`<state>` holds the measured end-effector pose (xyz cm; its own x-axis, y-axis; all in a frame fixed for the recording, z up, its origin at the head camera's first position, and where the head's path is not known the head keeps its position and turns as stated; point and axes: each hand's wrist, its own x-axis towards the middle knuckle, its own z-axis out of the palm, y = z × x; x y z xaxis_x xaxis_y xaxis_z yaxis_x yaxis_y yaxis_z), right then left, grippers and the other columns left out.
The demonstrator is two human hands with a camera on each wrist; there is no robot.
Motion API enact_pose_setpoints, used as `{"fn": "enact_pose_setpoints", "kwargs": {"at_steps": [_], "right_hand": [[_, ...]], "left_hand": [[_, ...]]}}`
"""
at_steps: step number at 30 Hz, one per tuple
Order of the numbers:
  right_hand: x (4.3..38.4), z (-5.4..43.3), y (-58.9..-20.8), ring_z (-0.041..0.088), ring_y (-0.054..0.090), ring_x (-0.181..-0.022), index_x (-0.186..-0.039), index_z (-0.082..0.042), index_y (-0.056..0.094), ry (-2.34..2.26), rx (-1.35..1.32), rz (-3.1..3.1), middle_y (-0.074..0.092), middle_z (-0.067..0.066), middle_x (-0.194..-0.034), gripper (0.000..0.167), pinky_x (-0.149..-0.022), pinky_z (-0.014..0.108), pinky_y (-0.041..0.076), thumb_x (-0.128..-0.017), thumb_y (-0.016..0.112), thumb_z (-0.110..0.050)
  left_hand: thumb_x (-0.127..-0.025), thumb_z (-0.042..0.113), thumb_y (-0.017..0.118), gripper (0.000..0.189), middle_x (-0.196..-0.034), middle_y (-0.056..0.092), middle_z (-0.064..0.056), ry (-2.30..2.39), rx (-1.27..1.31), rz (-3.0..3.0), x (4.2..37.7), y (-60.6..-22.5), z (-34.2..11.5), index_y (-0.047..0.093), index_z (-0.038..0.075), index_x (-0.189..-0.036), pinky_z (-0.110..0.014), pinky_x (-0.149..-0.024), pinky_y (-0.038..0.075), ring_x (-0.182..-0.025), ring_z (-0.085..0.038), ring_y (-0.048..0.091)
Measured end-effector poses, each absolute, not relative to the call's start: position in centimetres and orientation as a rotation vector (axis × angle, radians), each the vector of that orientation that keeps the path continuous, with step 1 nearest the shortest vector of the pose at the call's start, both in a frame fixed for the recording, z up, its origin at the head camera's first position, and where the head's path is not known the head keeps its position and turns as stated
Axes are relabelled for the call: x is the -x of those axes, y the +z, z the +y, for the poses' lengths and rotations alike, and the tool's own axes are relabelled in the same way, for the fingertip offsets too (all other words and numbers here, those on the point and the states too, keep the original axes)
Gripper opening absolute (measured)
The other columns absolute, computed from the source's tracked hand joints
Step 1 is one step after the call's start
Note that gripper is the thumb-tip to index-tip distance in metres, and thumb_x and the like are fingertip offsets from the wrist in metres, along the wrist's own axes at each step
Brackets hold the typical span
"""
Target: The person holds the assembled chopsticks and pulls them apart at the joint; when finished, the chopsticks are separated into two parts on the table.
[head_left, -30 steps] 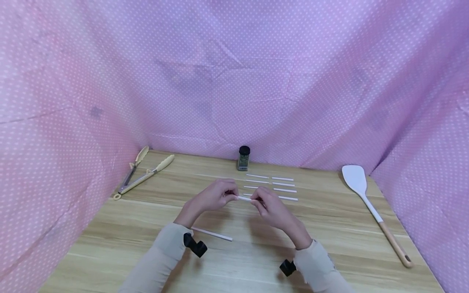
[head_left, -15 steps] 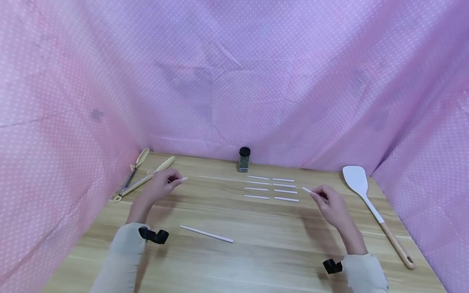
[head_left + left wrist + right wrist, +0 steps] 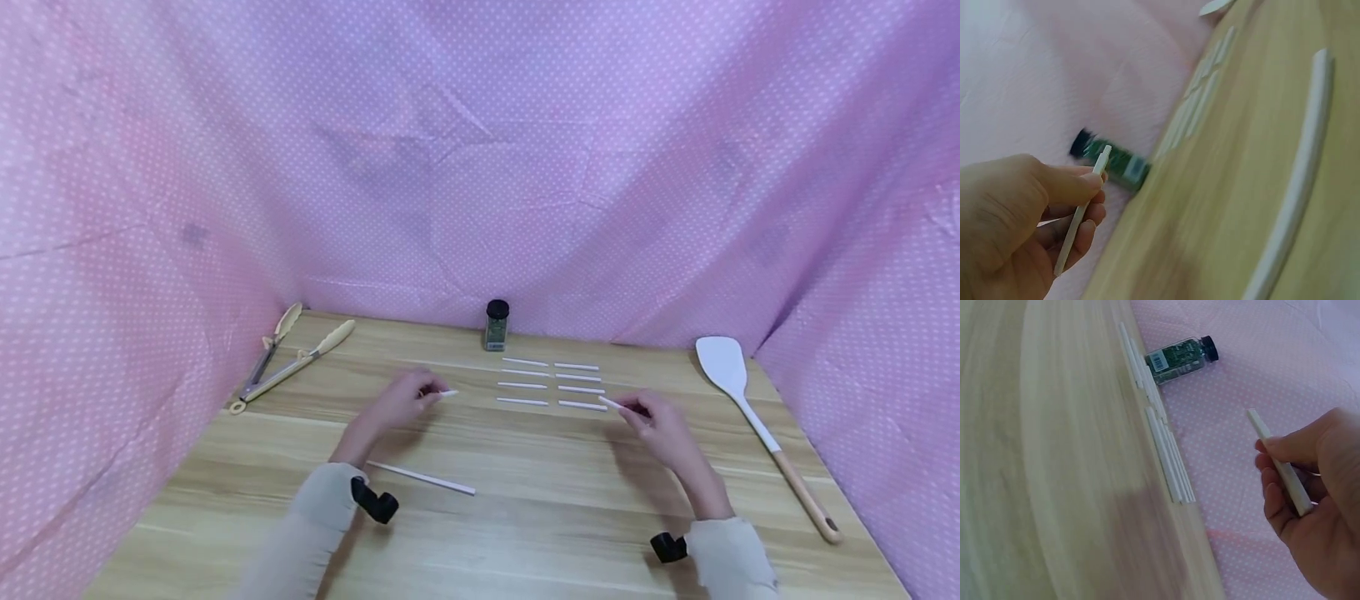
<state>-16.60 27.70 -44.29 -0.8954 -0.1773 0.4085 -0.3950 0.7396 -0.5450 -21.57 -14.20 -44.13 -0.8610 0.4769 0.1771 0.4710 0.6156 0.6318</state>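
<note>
My left hand (image 3: 393,407) pinches a short white stick (image 3: 1071,239) between thumb and fingers; its far end narrows to a thin tip. In my right hand (image 3: 662,427) is another short white stick (image 3: 1293,485), pinched the same way, with a blunt end showing. Both hands are above the table, apart from each other. Between them lie several short white sticks in two columns, a left column (image 3: 522,402) and a right column (image 3: 581,406). The right hand's stick is close over the right column's front end. One longer white stick (image 3: 427,477) lies nearer me, by the left forearm.
A black-capped spice jar (image 3: 497,327) stands at the table's back, behind the sticks. Yellow-tipped tongs (image 3: 288,371) lie spread at the back left. A white spatula (image 3: 750,408) with a wooden handle lies at right. Pink dotted cloth (image 3: 450,208) hangs around the table (image 3: 525,542).
Both hands held one stick between them, then drew widely apart, each with a short stick. Since then the left hand has come back rightward, and the right hand slightly leftward and nearer me.
</note>
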Motion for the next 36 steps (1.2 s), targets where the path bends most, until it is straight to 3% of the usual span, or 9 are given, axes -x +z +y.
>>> {"fn": "enact_pose_setpoints", "kwargs": {"at_steps": [9, 19, 27, 36], "right_hand": [[17.3, 26.3, -46.3, 0.020, 0.063, -0.088, -0.092, -0.007, 0.069, 0.925, -0.437, -2.780, 0.069, 0.005, -0.090, 0.007, -0.077, 0.035, 0.053, -0.086, 0.067, -0.003], [18.0, 25.0, -48.0, 0.012, 0.061, -0.083, -0.088, -0.009, 0.068, 0.963, -0.478, -2.815, 0.066, -0.003, -0.085, 0.011, -0.075, 0.030, 0.051, -0.087, 0.070, -0.019], [18.5, 24.6, -48.4, 0.014, 0.062, -0.084, -0.083, -0.010, 0.068, 0.923, -0.510, -2.812, 0.067, -0.001, -0.085, 0.004, -0.076, 0.032, 0.052, -0.084, 0.072, -0.012], [18.8, 24.7, -48.9, 0.015, 0.061, -0.082, -0.081, -0.013, 0.071, 0.883, -0.532, -2.748, 0.067, -0.001, -0.084, 0.008, -0.075, 0.032, 0.050, -0.079, 0.075, -0.006]], "left_hand": [[-0.088, 0.004, 0.064, 0.005, -0.085, 0.062, -0.001, 1.022, -1.002, 2.747, 21.3, -46.1, -7.5, 0.067, 0.007, -0.090, -0.028, -0.075, 0.048, -0.081, -0.012, 0.055], [-0.088, 0.013, 0.066, 0.004, -0.083, 0.058, 0.003, 0.942, -0.958, 2.840, 21.5, -47.6, -2.1, 0.068, 0.009, -0.087, -0.020, -0.071, 0.045, -0.078, -0.008, 0.051], [-0.087, 0.011, 0.068, 0.005, -0.082, 0.056, 0.006, 0.839, -0.934, 2.898, 21.5, -48.4, 0.0, 0.067, 0.015, -0.084, -0.021, -0.074, 0.044, -0.079, -0.008, 0.051], [-0.086, 0.010, 0.068, 0.006, -0.088, 0.059, 0.005, 0.926, -0.865, 2.919, 21.2, -48.7, 0.7, 0.069, 0.015, -0.088, -0.025, -0.082, 0.048, -0.089, -0.011, 0.054]]}}
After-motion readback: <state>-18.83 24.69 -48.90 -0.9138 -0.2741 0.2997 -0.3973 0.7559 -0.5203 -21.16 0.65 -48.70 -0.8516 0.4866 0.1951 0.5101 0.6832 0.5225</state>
